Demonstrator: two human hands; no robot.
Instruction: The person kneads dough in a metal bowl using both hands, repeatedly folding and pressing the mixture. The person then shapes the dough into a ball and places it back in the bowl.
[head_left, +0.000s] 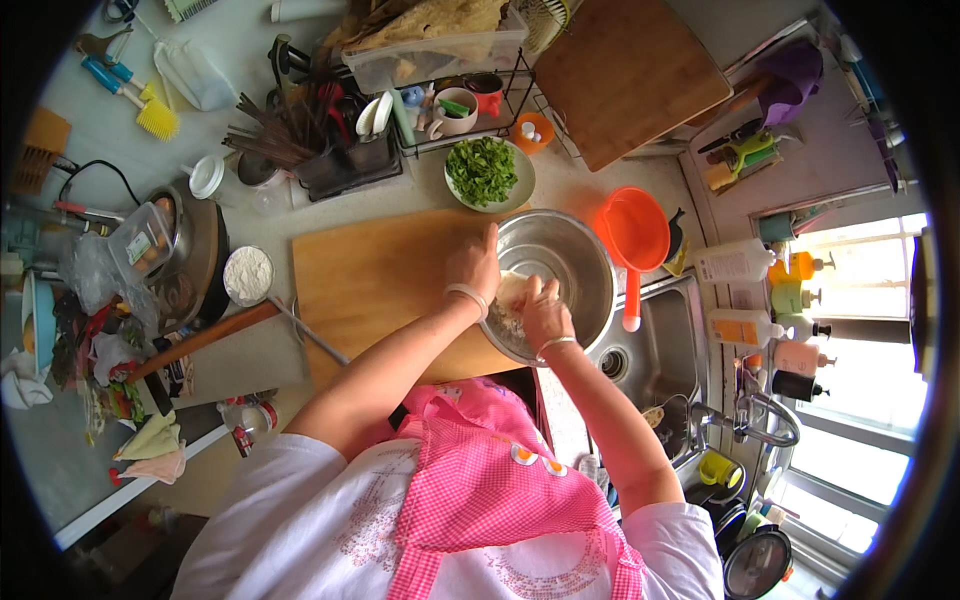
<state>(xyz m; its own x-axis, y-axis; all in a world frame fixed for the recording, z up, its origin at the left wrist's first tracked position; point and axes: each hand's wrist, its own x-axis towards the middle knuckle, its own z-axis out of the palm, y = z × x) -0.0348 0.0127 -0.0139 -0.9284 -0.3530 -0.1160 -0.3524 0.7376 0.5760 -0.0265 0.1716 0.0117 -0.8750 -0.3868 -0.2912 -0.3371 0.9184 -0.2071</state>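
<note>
A stainless steel bowl rests partly over the right end of a wooden board. Pale dough with loose floury bits lies inside it, against the left wall. My left hand grips the bowl's left rim. Inside the bowl, my right hand has its fingers curled on the dough, which they partly hide. Just beyond the bowl stands a plate of chopped green leaves.
A metal scoop of white flour sits left of the board, near a long wooden stick. To the right are an orange-red dipper and a steel sink. A black utensil holder and an upright wooden board stand behind.
</note>
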